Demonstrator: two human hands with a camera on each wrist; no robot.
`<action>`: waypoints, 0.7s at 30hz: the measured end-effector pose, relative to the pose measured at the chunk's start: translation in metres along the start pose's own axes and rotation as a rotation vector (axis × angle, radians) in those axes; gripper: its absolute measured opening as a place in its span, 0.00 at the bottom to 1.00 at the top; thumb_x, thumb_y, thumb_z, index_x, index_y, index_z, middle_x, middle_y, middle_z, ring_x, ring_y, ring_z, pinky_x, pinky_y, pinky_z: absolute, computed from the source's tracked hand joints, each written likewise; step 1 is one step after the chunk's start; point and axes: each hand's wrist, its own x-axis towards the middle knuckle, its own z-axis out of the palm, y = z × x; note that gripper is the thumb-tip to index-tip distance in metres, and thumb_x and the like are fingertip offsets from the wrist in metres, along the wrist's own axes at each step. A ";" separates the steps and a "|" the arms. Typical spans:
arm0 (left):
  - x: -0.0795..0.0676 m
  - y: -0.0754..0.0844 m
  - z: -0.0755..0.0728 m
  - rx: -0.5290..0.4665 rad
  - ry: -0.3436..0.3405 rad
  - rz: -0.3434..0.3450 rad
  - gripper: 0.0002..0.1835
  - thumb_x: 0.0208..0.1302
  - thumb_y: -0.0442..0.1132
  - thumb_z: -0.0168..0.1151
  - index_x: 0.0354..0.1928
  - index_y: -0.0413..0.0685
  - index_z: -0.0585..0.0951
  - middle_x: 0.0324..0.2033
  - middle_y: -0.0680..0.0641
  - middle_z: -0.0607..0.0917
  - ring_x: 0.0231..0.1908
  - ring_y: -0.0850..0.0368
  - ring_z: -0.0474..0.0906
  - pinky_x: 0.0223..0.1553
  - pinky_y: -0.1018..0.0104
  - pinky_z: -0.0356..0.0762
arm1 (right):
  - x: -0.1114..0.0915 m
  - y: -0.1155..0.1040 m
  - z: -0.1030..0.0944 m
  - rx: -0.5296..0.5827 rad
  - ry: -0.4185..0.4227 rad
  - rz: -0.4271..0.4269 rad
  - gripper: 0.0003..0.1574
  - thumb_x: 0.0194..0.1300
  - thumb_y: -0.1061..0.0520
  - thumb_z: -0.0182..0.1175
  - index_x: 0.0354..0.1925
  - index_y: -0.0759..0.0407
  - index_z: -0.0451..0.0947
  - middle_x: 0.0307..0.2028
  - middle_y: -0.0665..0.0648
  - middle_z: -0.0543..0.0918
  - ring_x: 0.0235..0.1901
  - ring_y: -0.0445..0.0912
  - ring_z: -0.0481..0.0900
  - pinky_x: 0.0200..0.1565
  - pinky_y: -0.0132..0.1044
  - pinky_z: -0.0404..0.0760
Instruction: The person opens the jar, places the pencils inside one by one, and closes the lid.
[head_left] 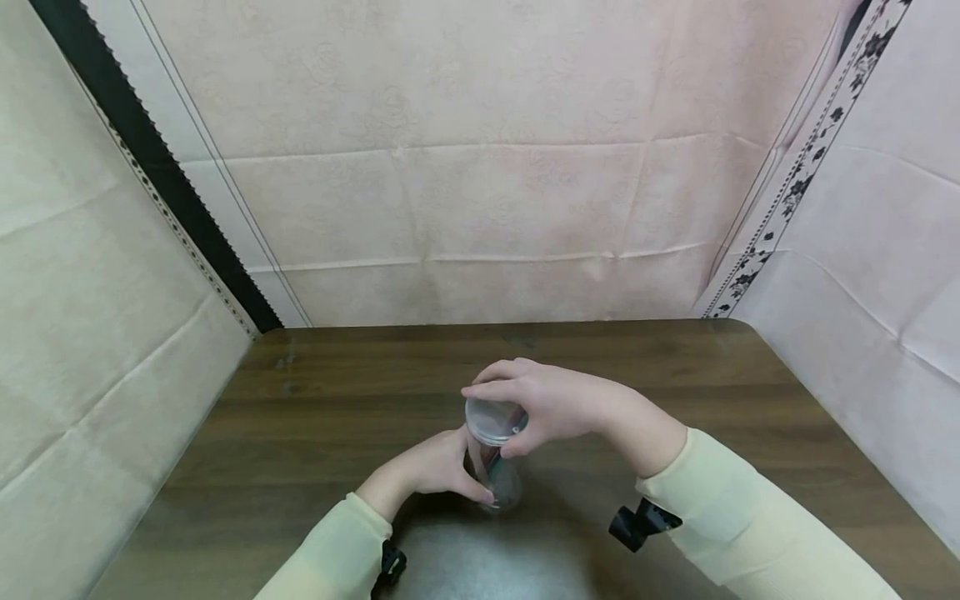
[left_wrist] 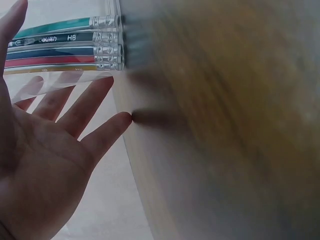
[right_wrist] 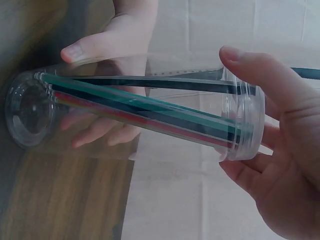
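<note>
A clear plastic jar (head_left: 507, 488) stands upright on the table, its translucent round lid (head_left: 491, 421) on top. Inside lean several pencils (right_wrist: 140, 112) in green, black, dark blue, red and yellow; the left wrist view shows their metal-banded ends (left_wrist: 107, 50) at the jar's bottom. My left hand (head_left: 438, 467) holds the jar low on its body, thumb on the near side and fingers around the far side. From above, my right hand (head_left: 555, 404) grips the lid's rim between thumb and fingers. Whether the lid is screwed tight cannot be told.
The brown wood-grain table (head_left: 315, 433) reaches back to a pale cloth wall (head_left: 510, 208). More cloth hangs along the left (head_left: 97, 333) and right (head_left: 885, 275) sides. Each wrist carries a small black camera, such as the right one (head_left: 641, 523).
</note>
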 end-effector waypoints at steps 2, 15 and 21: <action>0.000 0.000 0.000 0.002 0.000 0.001 0.29 0.43 0.53 0.73 0.46 0.58 0.70 0.33 0.59 0.81 0.37 0.64 0.76 0.42 0.66 0.72 | -0.001 0.000 0.000 0.004 0.006 -0.003 0.44 0.52 0.49 0.69 0.66 0.51 0.65 0.60 0.53 0.67 0.57 0.46 0.66 0.50 0.36 0.71; 0.002 0.003 0.004 -0.027 0.003 0.014 0.28 0.44 0.50 0.74 0.48 0.60 0.70 0.38 0.59 0.80 0.36 0.62 0.76 0.40 0.66 0.74 | 0.003 -0.002 0.025 -0.243 0.272 0.106 0.44 0.44 0.34 0.68 0.57 0.53 0.74 0.38 0.53 0.71 0.34 0.43 0.69 0.34 0.33 0.72; 0.001 0.002 0.004 -0.018 0.018 0.024 0.36 0.45 0.48 0.74 0.55 0.63 0.65 0.41 0.59 0.78 0.37 0.62 0.76 0.40 0.64 0.73 | 0.005 -0.009 0.035 -0.363 0.384 0.206 0.42 0.42 0.30 0.63 0.51 0.53 0.77 0.33 0.53 0.71 0.26 0.44 0.68 0.29 0.35 0.68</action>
